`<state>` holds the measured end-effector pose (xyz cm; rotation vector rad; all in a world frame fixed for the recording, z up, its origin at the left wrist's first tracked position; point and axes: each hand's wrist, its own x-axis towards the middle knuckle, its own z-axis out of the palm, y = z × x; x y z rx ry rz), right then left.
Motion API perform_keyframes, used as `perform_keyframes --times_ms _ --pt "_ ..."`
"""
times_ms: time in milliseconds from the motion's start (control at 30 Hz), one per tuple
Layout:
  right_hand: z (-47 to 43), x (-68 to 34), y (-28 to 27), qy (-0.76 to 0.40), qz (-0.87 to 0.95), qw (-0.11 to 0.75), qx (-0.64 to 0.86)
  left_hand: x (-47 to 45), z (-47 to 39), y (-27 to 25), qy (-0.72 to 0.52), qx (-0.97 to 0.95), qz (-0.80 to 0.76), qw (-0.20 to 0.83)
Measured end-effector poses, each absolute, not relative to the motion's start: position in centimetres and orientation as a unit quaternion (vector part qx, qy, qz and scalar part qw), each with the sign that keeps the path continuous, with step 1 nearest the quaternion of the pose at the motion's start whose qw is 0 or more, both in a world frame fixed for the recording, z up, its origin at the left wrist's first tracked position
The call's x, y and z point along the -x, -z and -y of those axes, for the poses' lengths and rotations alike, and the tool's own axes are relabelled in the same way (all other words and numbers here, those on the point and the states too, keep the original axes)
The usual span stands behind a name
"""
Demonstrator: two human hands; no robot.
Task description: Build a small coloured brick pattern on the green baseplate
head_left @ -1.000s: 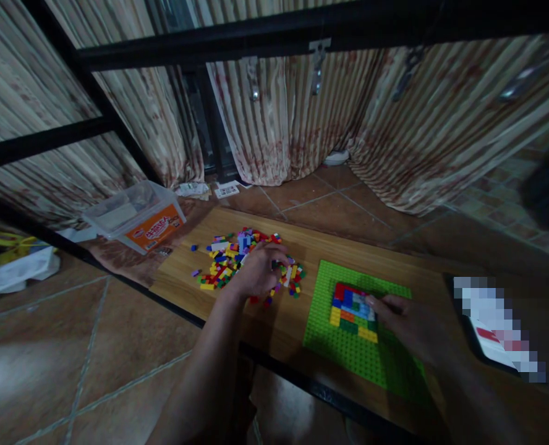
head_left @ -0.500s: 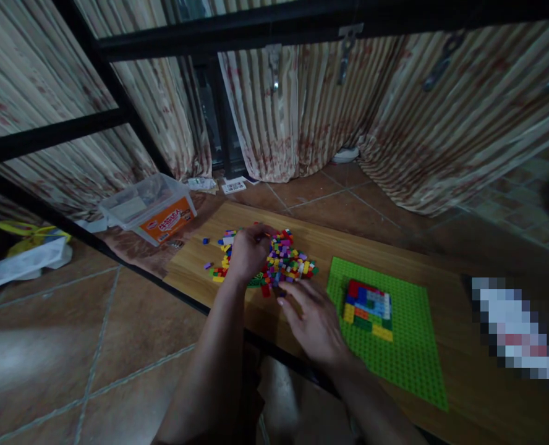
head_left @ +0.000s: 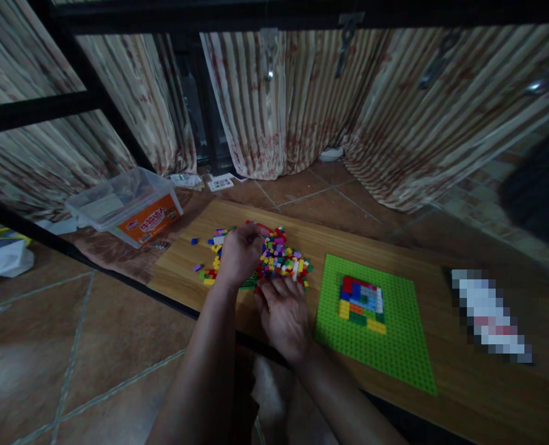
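Observation:
A loose pile of small coloured toy bricks (head_left: 279, 253) lies on the wooden table. My left hand (head_left: 241, 254) is over the pile's left side, fingers curled together; whatever they may hold is hidden. At the pile's near edge, my right hand (head_left: 284, 312) rests palm down with its fingers stretched forward onto the bricks. To the right of it lies a green baseplate (head_left: 390, 352). A flat, roughly square build of bricks (head_left: 360, 303) in red, blue, yellow, orange, green and white sits on that plate.
The wooden table (head_left: 182, 266) has a dark front edge. A clear plastic tub (head_left: 126, 207) with an orange label stands beyond its left end. A blurred-out pale object (head_left: 490, 315) lies on the right. Striped curtains (head_left: 316, 105) hang behind; a dark shape (head_left: 541, 185) is at far right.
My right hand has moved left and forward onto the near edge of the brick pile. My left hand stays over the pile. The whole view has shifted slightly.

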<state>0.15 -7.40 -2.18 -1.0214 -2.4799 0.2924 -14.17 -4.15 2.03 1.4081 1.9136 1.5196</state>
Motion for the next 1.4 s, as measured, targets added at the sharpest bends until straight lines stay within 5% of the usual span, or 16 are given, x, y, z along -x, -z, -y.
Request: perform_keyframes --times_ms 300,500,1000,1400 --pt "3.1 -5.5 0.3 -0.394 0.687 0.443 0.421 12.0 4.0 -2.1 -0.498 -0.574 -0.604 0.240" --pt "0.7 -10.3 -0.4 -0.532 0.523 0.473 0.469 7.6 3.9 -2.3 -0.421 -0.672 -0.533 0.295" --pt "0.1 -14.5 -0.8 -0.513 0.550 0.422 0.507 1.0 2.7 -1.2 -0.379 -0.733 -0.518 0.227" --pt "-1.7 -17.6 -1.8 -0.417 0.484 0.526 0.561 -0.5 2.8 0.5 -0.296 -0.777 -0.535 0.148"
